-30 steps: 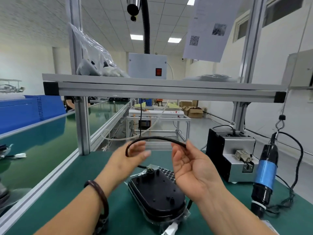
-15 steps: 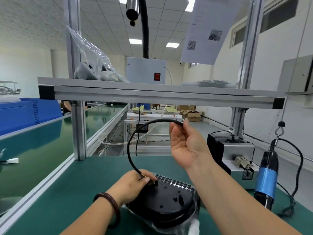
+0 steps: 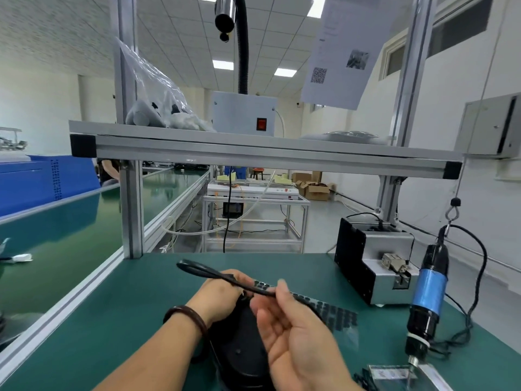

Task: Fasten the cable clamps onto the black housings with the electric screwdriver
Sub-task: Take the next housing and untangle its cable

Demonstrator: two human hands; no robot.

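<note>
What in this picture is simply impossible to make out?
- Head view: where the cable joins the black housing, and any clamp there, hidden under the left hand and right hand.
- The housing's near end, cut off by the bottom edge.
- Print on the hanging sheet, too small.
- Tip of the electric screwdriver, blurred.

The housing (image 3: pixel 239 348) lies on the bench (image 3: pixel 127 320) at front centre, beneath the left hand (image 3: pixel 220 296) and right hand (image 3: pixel 293 337); the cable (image 3: pixel 208 273) loops just behind. Right of it stands a feeder box (image 3: pixel 386 244), then the hanging electric screwdriver (image 3: pixel 430 289). Overhead, 1 shelf (image 3: pixel 253 158) carries a bag (image 3: pixel 152 88) and switch box (image 3: pixel 242 108).
</note>
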